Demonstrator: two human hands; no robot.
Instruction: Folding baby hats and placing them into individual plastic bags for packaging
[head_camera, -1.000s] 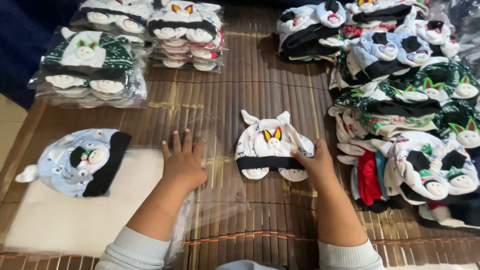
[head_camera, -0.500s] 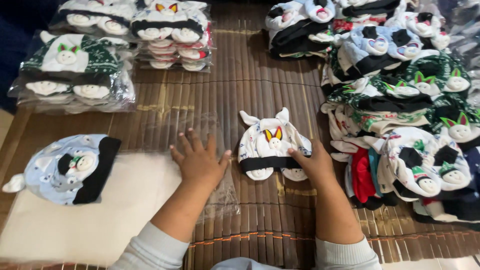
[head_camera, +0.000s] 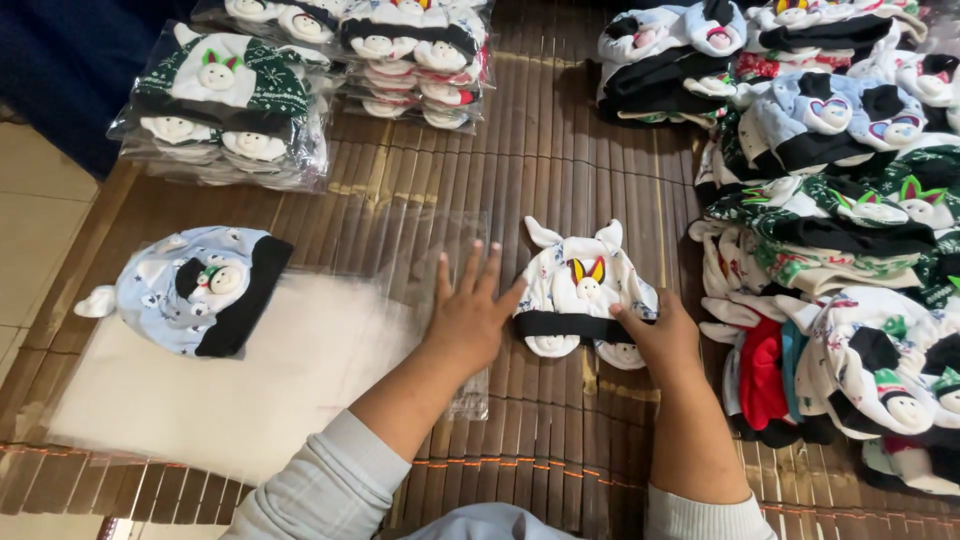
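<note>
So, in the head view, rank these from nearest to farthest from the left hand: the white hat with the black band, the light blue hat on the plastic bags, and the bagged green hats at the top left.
1. White hat with the black band: touching the left hand, on its right.
2. Light blue hat: to the left, on the stack of plastic bags.
3. Bagged green hats: farthest, up at the top left.

The white hat (head_camera: 583, 295) with black band looks like soft matt knitted cloth, as does the pale blue hat (head_camera: 190, 290) left of it. Between them lies a clear plastic bag (head_camera: 430, 250), thin and glossy, under the left hand (head_camera: 468, 320). Beneath everything is a brown slatted mat (head_camera: 560, 160) of bamboo-like strips, smooth with dull sheen. The stacks (head_camera: 240, 110) beyond the blue hat are wrapped in shiny transparent film.
</note>
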